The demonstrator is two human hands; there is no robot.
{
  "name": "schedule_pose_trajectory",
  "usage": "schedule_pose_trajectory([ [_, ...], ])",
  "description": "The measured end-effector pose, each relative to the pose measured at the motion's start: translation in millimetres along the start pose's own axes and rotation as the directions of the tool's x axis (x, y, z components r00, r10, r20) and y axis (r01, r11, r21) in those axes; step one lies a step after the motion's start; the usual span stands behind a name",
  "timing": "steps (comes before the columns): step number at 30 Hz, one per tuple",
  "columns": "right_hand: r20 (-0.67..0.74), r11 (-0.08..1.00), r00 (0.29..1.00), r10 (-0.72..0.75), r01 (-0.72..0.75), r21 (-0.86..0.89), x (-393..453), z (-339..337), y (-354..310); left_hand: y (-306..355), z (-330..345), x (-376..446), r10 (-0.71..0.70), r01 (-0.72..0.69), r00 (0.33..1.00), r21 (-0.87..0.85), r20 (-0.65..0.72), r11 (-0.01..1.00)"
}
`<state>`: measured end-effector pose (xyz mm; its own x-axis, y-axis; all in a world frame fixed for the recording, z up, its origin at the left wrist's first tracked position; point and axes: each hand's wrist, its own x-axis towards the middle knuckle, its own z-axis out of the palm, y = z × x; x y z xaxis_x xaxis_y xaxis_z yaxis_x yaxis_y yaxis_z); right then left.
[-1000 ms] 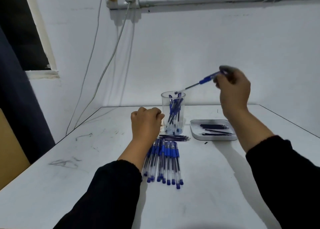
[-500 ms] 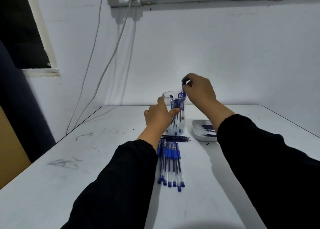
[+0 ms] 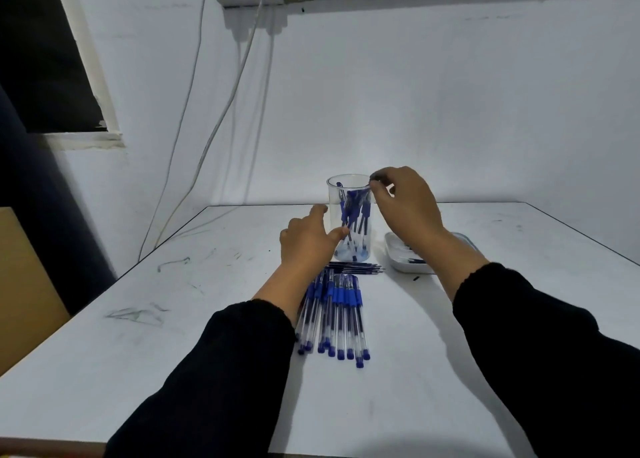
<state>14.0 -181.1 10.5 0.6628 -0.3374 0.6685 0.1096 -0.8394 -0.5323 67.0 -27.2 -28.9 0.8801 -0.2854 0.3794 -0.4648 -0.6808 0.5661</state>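
On the left of the white desk (image 3: pixel 173 336) there were some grey scribble marks. The left hand (image 3: pixel 306 246) reached out to the clear cup (image 3: pixel 333 198), which stood upright near the back middle of the desk. Its thumb lay on the front of the cup and its fingers curved round the left side, so it held the cup. The left arm hid part of a row of blue pens (image 3: pixel 341 315) lying flat on the desk. More blue pens (image 3: pixel 356 212) stood inside the cup. A few thin dark refills (image 3: pixel 356 268) lay just in front of it. The right hand (image 3: pixel 407 212) was at the cup's rim with its fingertips (image 3: pixel 377 182) curled close together. I could not tell if they pinched anything. The right wrist hid most of a white tray (image 3: pixel 401 263).
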Motion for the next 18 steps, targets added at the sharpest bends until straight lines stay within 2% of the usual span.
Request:
schedule_pose_trajectory([
  [2,0.031,1.0,1.0,0.002,-0.002,0.012,-22.3,-1.6,3.2,-8.5,-0.8,-11.8,0.021,-0.018,0.999,-0.058,0.036,0.998],
  [5,0.189,0.997,0.98,0.062,-0.07,0.032,-56.9,1.0,9.2,-18.3,-1.5,-31.2,0.083,-0.068,0.988,-0.113,0.132,0.991],
  [9,0.369,0.969,0.907,0.202,-0.24,0.058,-94.5,15.8,11.1,-21.9,-1.5,-51.9,0.163,-0.157,0.97,-0.049,0.178,0.986],
  [13,0.403,0.962,0.874,0.272,-0.259,-0.089,-103.3,24.1,0.9,-29.9,4.9,-55.9,0.159,-0.15,0.97,-0.059,0.186,0.987],
  [18,0.4,0.948,0.86,0.316,-0.271,-0.166,-103.0,25.8,-7.5,-30.5,8.1,-58.5,0.172,-0.172,0.965,-0.016,0.197,0.985],
])
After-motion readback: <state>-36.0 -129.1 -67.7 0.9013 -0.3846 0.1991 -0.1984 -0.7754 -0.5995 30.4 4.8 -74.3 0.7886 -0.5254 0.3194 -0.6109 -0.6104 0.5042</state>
